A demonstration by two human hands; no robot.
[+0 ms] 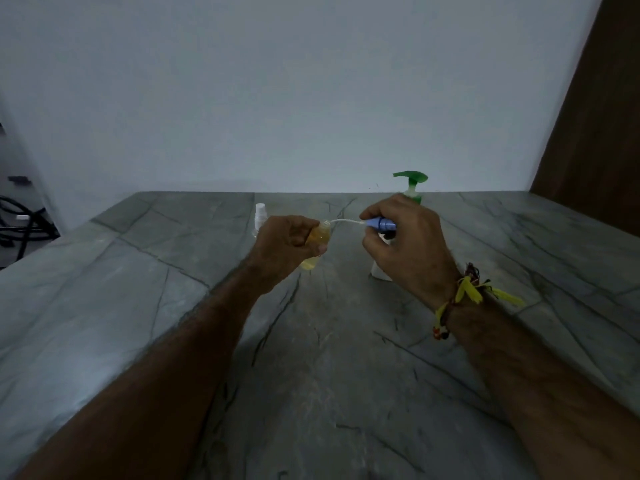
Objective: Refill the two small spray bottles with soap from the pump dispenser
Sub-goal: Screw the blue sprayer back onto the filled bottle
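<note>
My left hand (284, 242) grips a small clear spray bottle (316, 245) filled with yellow soap, tilted with its open neck toward the right. My right hand (403, 237) pinches the blue spray cap (381, 223); its thin white dip tube (346, 221) curves left, with its tip at the bottle's neck. Behind my right hand stands the pump dispenser, its green pump head (410, 180) above my fingers and its pale base (379, 271) below them. A second small clear spray bottle with a white cap (260, 218) stands upright behind my left hand.
Everything sits on a grey stone countertop (329, 358) against a pale wall. A brown wooden panel (595, 133) rises at the right. Dark cables (24, 223) lie beyond the counter's left edge. A yellow thread band (467, 292) circles my right wrist.
</note>
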